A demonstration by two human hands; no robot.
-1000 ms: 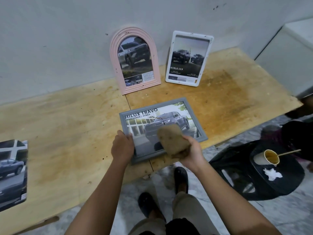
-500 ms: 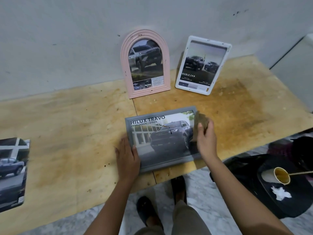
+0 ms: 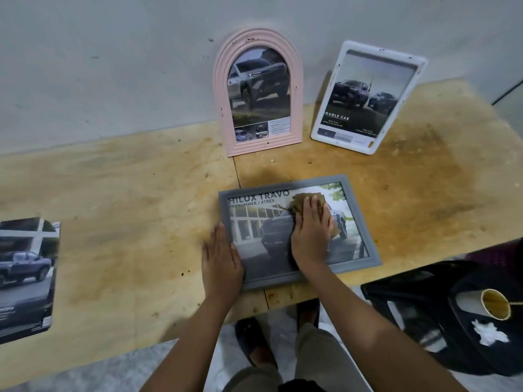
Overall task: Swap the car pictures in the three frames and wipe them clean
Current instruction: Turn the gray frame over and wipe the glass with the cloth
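We count three frames, one loose print, one cloth and two hands on the plywood table.

Frames: a pink arched frame and a white rectangular frame stand leaning against the wall at 12 and 1 o'clock. A grey rectangular frame lies flat and face up just past centre, near the table's front edge. Each holds one car picture. The loose print, a dark pickup on a road, lies flat at 9 o'clock, well apart from the frames.

The grey frame has a plain, narrow moulding. Its picture shows a grey pickup before a glazed building, headed "HILUX TRAVO" in white. We see it in landscape format: the long axis runs from 9 to 3 o'clock, the right end tipped slightly toward 2. The heading sits at the far edge, so the top of the picture points to 12 o'clock, toward the wall.

The left hand lies flat, fingers straight and close together, pressing on the frame's corner at 8 o'clock. The right hand is palm down with fingers extended, pressing the brown cloth against the glass over the pickup.

At 4 o'clock, off the table, a black stool carries one paper cup and one crumpled tissue.
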